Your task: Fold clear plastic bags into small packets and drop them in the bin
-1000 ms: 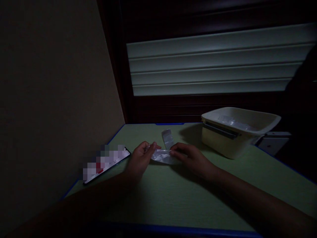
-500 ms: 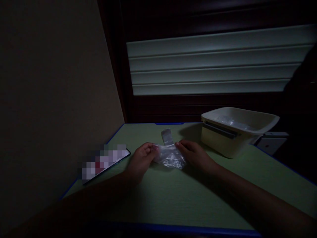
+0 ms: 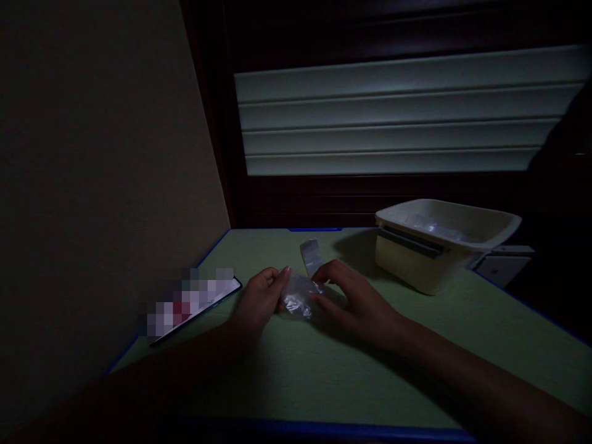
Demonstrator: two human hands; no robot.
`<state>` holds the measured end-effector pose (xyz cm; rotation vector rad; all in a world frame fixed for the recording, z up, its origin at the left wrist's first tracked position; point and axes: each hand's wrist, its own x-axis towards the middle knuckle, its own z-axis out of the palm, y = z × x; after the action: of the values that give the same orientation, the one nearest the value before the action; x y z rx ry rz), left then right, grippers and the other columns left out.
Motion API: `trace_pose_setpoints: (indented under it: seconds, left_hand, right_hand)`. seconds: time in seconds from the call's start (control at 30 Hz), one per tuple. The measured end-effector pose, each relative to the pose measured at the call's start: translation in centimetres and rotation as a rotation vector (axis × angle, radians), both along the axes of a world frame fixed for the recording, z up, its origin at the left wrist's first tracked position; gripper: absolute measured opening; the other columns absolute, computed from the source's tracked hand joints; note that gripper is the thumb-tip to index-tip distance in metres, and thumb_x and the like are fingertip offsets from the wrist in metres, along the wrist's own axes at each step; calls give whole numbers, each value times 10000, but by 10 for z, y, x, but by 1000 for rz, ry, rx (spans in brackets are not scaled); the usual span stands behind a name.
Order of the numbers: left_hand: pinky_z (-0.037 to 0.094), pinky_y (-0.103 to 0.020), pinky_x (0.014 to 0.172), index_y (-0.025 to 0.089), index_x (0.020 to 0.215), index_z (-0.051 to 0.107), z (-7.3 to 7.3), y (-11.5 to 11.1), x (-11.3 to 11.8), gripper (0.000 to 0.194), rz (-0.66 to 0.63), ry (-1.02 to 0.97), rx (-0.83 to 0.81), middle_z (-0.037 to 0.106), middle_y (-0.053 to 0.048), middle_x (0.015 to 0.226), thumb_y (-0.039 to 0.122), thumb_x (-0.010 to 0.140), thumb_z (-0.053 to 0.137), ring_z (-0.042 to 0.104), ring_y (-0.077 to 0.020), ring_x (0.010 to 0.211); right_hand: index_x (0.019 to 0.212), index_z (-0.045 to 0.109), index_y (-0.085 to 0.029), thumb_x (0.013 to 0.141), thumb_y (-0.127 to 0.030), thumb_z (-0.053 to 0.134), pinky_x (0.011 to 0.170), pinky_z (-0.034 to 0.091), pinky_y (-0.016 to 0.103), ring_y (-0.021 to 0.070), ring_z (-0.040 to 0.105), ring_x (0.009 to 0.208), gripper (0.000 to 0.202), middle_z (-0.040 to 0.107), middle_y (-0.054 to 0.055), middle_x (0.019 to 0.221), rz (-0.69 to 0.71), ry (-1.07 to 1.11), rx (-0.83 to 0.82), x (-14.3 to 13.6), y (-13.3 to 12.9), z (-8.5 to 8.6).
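A crumpled clear plastic bag (image 3: 296, 303) is between my two hands, low over the table. My left hand (image 3: 259, 303) pinches its left side, thumb on top. My right hand (image 3: 358, 303) has its curled fingers and thumb on the right part of the bag, with a fold of plastic showing between them. Just beyond the right fingertips lies a flat, pale folded strip (image 3: 310, 254) that looks like plastic; its near end is hidden behind the hand.
A cream plastic bin (image 3: 407, 265) with clear plastic inside stands at the right on the green table (image 3: 296, 376). A phone (image 3: 198, 302), its screen blurred out, lies at the left by the wall. A silver device (image 3: 502, 268) sits behind the table's right edge.
The bag was stretched between both hands; now it is bunched smaller, nearer my left hand. My right hand has shifted left, its thumb and fingers now further apart on the plastic.
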<state>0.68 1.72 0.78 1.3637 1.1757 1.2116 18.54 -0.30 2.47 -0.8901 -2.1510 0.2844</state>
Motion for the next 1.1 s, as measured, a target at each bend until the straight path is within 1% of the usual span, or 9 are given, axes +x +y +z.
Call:
trace_pose_setpoints:
  seconds: [0.1, 0.23, 0.37, 0.5, 0.6, 0.7, 0.77, 0.93, 1.1]
  left_hand:
    - [256, -184, 341, 187, 566, 444, 1, -2, 0, 481, -18, 34, -10, 416, 68, 394, 646, 684, 533, 367, -74, 315]
    - [234, -190, 315, 194, 546, 433, 0, -5, 1, 520, -69, 84, -16, 401, 68, 367, 692, 687, 481, 332, -72, 275]
    - [265, -190, 331, 193, 545, 436, -3, -4, 1, 519, -110, 125, 19, 394, 70, 353, 687, 702, 463, 338, -74, 285]
    - [301, -197, 372, 192, 561, 440, -4, -4, 1, 424, -93, 160, 88, 428, 61, 396, 575, 713, 540, 387, -89, 338]
    - [371, -210, 495, 193, 631, 477, 0, -7, 2, 288, 6, 166, 200, 494, 41, 565, 417, 651, 657, 476, -112, 516]
    - [390, -236, 644, 194, 641, 480, 9, -16, 2, 232, 101, 207, 453, 492, 27, 680, 302, 627, 685, 485, -133, 669]
    - [391, -250, 657, 189, 625, 474, 14, -22, 2, 200, 58, 254, 547, 494, 23, 667, 277, 666, 649, 486, -136, 662]
    - [425, -274, 699, 178, 791, 549, 6, -24, 5, 210, -122, 296, 354, 590, -13, 775, 325, 692, 660, 556, -164, 750]
    - [441, -298, 746, 184, 894, 576, -3, -15, 4, 297, -131, 243, 220, 614, -39, 888, 375, 688, 673, 574, -194, 839]
  right_hand:
    - [825, 568, -181, 833, -223, 461, 686, 421, 289, 173, 556, 744, 115, 606, 42, 795, -41, 149, -131, 2, 7, -1]
    - [763, 557, -174, 825, -326, 461, 593, 403, 247, 148, 530, 651, 190, 560, 4, 688, -125, 381, -345, 3, 14, -2]
    - [697, 503, -183, 826, -417, 423, 482, 357, 221, 120, 447, 532, 279, 456, -31, 587, -177, 461, -411, 2, 17, -4]
    - [629, 447, -195, 785, -507, 454, 487, 365, 225, 121, 436, 544, 349, 432, -35, 584, -219, 549, -458, 4, 19, -8]
    - [633, 444, -192, 774, -570, 447, 472, 360, 222, 117, 434, 531, 404, 426, -37, 573, -241, 619, -490, 6, 21, -11]
    - [664, 466, -184, 769, -602, 450, 409, 321, 208, 100, 403, 463, 431, 422, -48, 540, -252, 682, -528, 7, 23, -13]
    - [665, 477, -183, 757, -616, 464, 374, 297, 204, 88, 378, 408, 443, 424, -57, 506, -243, 711, -563, 6, 23, -12]
    - [599, 474, -184, 712, -660, 488, 335, 292, 201, 79, 371, 330, 490, 441, -56, 425, -146, 719, -690, 0, 18, -6]
    - [597, 498, -178, 668, -659, 548, 358, 324, 205, 80, 395, 353, 488, 471, -46, 452, -17, 668, -749, -4, 12, -6]
